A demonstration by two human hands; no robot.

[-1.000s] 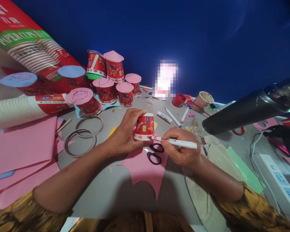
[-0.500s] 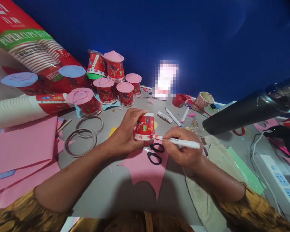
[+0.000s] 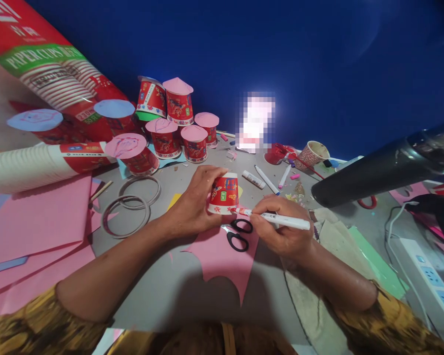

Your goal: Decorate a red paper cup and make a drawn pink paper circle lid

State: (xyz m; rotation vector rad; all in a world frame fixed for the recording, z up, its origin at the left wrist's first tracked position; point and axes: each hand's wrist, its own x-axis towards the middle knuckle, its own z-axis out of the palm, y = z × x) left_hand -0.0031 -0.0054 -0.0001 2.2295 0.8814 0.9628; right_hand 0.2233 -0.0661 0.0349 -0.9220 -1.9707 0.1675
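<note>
My left hand (image 3: 196, 202) is wrapped round a red paper cup (image 3: 224, 195), held upside down with its white rim band low. A blue window-like drawing and red marks along the band show on the cup. In my right hand (image 3: 281, 227) is a white marker pen (image 3: 290, 222), its red tip end at the cup's rim band. Below the cup lie black-handled scissors (image 3: 239, 241) on a cut piece of pink paper (image 3: 225, 268). The scissors' blades are mostly hidden.
Several red cups with paper tops (image 3: 166, 140) stand at the back left, beside a cup stack (image 3: 25, 170). Two tape rings (image 3: 126, 219) lie left of my hand. A dark cylinder (image 3: 373, 167), a cloth (image 3: 327, 286) and a power strip (image 3: 431, 278) are at the right.
The whole view has shifted slightly, so most things appear a little further right. Both hands keep their hold on the cup and the marker, whose tip stays at the rim band.
</note>
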